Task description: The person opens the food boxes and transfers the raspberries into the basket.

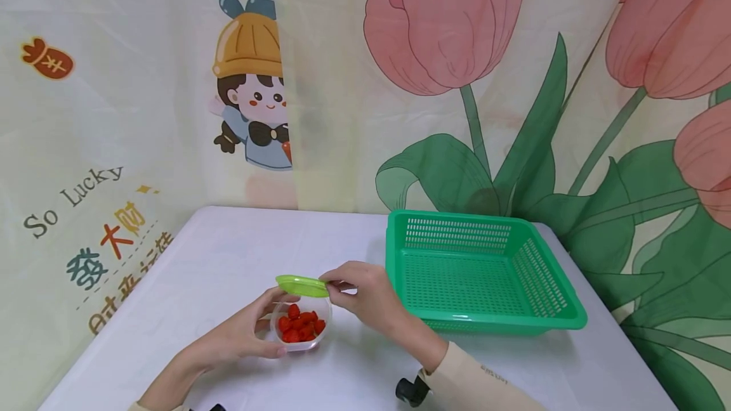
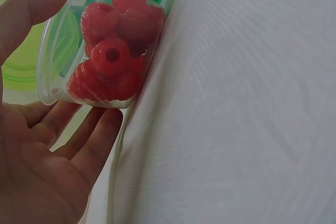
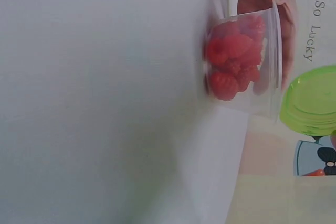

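Note:
A small clear plastic container (image 1: 304, 346) stands on the white table with several raspberries (image 1: 299, 325) inside. My left hand (image 1: 242, 330) holds it from the left; in the left wrist view the thumb is at the rim (image 2: 46, 72) and the fingers (image 2: 100, 142) are under the side wall. Between thumb and fingers, my right hand (image 1: 368, 293) pinches a bright green lid (image 1: 302, 286). The lid is tilted above the container's far edge. From the right wrist view, the lid (image 3: 313, 100) appears apart from the rim, and the container's top is uncovered.
A green plastic basket (image 1: 485, 322) with slotted sides sits on the right part of the table (image 1: 240, 240). Behind the table hangs a printed cloth (image 1: 331, 81) with tulips and a cartoon figure. A black device (image 1: 412, 392) is near my right sleeve (image 1: 474, 379).

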